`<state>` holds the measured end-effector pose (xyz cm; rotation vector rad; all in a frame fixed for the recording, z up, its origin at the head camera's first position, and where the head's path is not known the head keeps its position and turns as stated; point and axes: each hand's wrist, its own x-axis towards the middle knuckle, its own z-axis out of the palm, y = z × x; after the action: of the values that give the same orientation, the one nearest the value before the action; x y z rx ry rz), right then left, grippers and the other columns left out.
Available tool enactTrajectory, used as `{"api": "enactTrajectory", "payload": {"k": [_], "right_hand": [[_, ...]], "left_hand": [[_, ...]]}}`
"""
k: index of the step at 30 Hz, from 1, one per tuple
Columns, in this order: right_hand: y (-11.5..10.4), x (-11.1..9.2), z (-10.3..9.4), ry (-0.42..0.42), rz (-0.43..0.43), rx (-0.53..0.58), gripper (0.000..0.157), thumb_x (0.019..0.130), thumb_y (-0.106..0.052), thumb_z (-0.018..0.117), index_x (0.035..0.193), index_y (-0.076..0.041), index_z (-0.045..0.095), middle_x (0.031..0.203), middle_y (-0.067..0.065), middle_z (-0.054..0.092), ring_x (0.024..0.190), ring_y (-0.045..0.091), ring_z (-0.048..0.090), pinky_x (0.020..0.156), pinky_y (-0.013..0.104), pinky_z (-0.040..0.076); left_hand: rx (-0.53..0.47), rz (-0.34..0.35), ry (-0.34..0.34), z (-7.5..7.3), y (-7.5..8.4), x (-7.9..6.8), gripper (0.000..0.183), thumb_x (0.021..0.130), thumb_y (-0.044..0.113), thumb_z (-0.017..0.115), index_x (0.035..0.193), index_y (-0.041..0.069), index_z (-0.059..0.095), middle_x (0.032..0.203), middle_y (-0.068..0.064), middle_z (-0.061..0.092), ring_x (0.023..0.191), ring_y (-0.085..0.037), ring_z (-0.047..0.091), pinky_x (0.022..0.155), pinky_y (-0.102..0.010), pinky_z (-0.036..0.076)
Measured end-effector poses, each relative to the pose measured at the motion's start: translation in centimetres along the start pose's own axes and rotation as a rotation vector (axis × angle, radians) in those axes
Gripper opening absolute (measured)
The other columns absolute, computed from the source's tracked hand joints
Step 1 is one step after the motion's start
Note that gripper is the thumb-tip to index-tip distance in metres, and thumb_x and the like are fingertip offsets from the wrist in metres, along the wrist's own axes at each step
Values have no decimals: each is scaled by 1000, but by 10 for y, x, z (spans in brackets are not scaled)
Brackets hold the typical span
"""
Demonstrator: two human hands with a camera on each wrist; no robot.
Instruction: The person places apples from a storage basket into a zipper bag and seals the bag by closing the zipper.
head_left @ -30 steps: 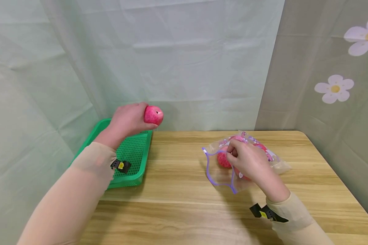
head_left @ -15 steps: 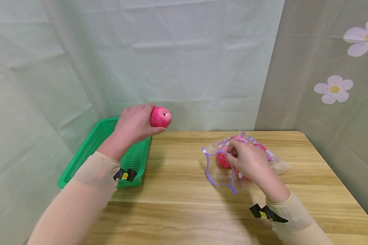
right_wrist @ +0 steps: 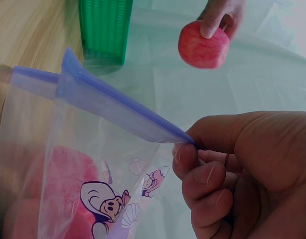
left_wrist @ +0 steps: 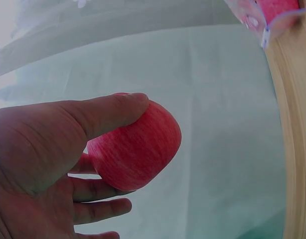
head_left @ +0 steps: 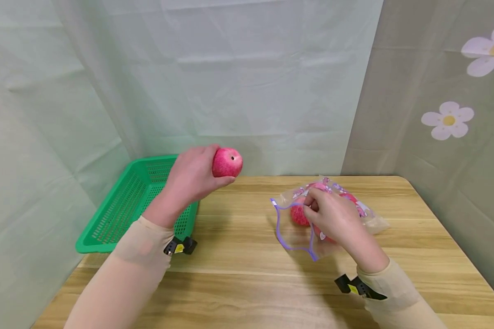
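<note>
A red apple [head_left: 227,162] is held up in my left hand [head_left: 195,176], between the green basket and the bag. In the left wrist view the thumb lies over the apple [left_wrist: 138,144] and fingers curl beneath it. My right hand [head_left: 337,214] pinches the purple zip edge of a clear zip bag [right_wrist: 118,112] between thumb and forefinger. The bag's mouth gapes toward the left. Inside the printed bag lie several red apples [head_left: 299,215], partly hidden by my right hand and the print.
At the left of the wooden table [head_left: 247,292] stands a green plastic basket [head_left: 103,228], partly hidden behind my left arm. Pale cloth [head_left: 247,82] hangs behind the table, and a grey sheet with white flowers [head_left: 448,120] hangs at the right.
My left hand has carried the apple rightward, away from above the green basket and slightly lower. My right hand and the bag have stayed in place.
</note>
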<state>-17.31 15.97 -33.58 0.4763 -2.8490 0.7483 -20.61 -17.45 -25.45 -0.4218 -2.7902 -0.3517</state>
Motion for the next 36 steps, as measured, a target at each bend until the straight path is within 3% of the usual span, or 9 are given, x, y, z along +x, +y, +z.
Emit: {"api": "enactTrajectory", "payload": {"k": [8, 19, 36], "right_hand": [[1, -2, -1, 3, -3, 0, 3, 99, -13, 71, 97, -13, 69, 67, -9, 60, 56, 14, 52, 52, 34, 38], [1, -3, -2, 3, 0, -7, 4, 99, -14, 73, 97, -14, 69, 68, -9, 59, 57, 14, 52, 53, 34, 38], [-1, -5, -6, -10, 15, -6, 3, 98, -13, 74, 99, -14, 71, 73, -7, 62, 60, 14, 53, 54, 35, 39]], "left_hand": [[-25, 43, 56, 9, 19, -8, 72, 84, 44, 97, 136, 5, 64, 122, -13, 72, 112, -36, 66, 97, -58, 55], [-96, 75, 61, 27, 36, -18, 67, 84, 42, 97, 131, 8, 66, 117, -8, 73, 109, -31, 67, 93, -52, 57], [-192, 108, -45, 61, 59, -35, 70, 83, 43, 97, 137, 11, 67, 121, -6, 74, 108, -29, 70, 92, -48, 59]]}}
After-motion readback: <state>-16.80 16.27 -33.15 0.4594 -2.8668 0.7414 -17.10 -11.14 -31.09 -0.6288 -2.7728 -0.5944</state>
